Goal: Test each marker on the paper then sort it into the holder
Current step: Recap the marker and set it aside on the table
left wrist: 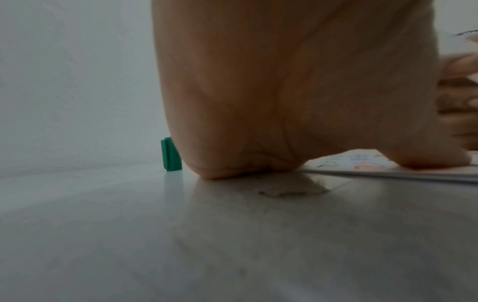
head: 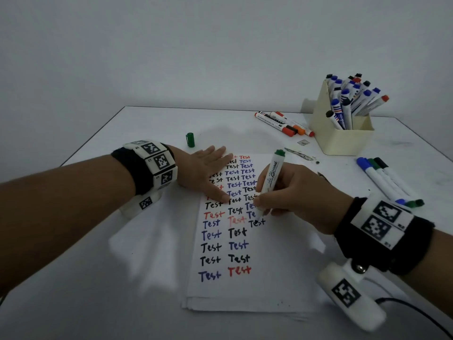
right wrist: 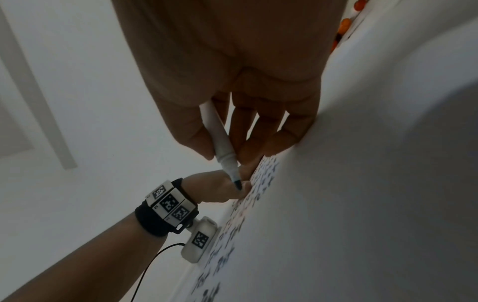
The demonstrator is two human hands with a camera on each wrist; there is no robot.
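Note:
A white sheet of paper (head: 269,278) covered with rows of the word "Test" in black, blue and red lies in the middle of the table. My left hand (head: 208,173) lies flat on its upper left part, fingers straight. My right hand (head: 289,197) grips an uncapped white marker with a green end (head: 270,179), tip down near the paper at the right column. In the right wrist view the marker (right wrist: 222,143) is pinched between thumb and fingers, its dark tip just off the sheet. Its green cap (head: 190,139) stands apart behind my left hand. The cream holder (head: 343,141) is at the back right, full of markers.
Several orange and red markers (head: 282,122) lie left of the holder. Three markers, blue, green and black (head: 387,182), lie at the right. The green cap (left wrist: 170,154) shows beside my left palm. A cable (head: 416,312) trails from my right wrist.

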